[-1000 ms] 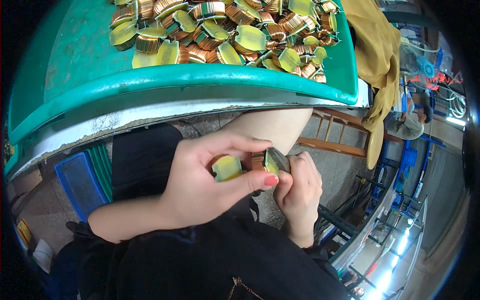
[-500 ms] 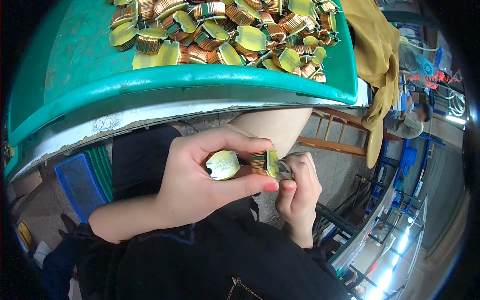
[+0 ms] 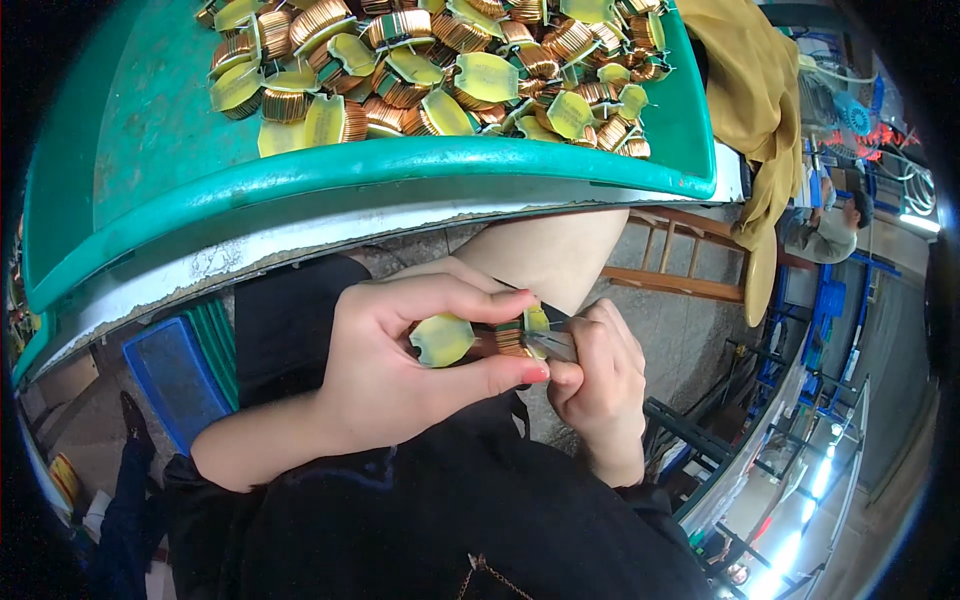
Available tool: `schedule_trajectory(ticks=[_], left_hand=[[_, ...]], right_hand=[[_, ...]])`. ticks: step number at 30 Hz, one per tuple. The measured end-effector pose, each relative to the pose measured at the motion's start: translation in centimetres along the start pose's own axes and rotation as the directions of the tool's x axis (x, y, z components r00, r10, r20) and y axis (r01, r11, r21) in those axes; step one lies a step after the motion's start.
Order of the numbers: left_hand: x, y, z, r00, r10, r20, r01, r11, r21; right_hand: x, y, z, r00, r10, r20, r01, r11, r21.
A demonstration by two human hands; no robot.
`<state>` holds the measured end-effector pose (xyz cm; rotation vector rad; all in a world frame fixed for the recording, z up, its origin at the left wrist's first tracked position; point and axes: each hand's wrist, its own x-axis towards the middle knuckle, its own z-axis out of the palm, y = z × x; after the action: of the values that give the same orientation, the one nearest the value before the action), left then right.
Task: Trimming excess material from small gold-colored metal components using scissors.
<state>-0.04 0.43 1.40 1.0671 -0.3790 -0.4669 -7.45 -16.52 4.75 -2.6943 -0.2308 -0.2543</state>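
Observation:
Between its thumb and fingertips, my left hand pinches a copper-wound toroidal coil with a small yellow-green plate on its right end. A second coil's yellow plate shows inside the same hand, nearer the palm; its winding is mostly hidden. My right hand is closed around pliers, whose grey metal jaws reach the plate end of the pinched coil. Thin pins stick out there. The handles are hidden in my fist.
Beyond my hands, a green tray piled with similar coils rests on a white-edged table. A mustard cloth hangs at its right. A wooden chair, a blue crate and a distant person are around.
The pliers' jaws show more now, and the right hand has turned slightly at the coil's plate end. The left hand keeps both coils, the palm one's plate tilted a little differently.

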Motion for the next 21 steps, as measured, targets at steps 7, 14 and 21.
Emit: schedule_trajectory(ticks=[7,14,21], left_hand=[[0.2,0.1,-0.1,0.997,0.066,0.036,-0.068,0.997,0.042],[0.3,2.0,-0.4,0.936,-0.316,0.156,0.353,0.844,-0.403],[0.4,1.7,-0.3,0.816,-0.455,0.355,0.577,0.612,-0.541]], right_hand=[[0.0,-0.1,-0.2,0.999,0.006,-0.036,-0.007,1.0,-0.01],[-0.1,0.6,-1.3,0.981,0.165,-0.099,-0.107,0.895,0.433],[0.3,0.9,-1.0,0.996,0.087,0.023,-0.09,0.967,0.237]])
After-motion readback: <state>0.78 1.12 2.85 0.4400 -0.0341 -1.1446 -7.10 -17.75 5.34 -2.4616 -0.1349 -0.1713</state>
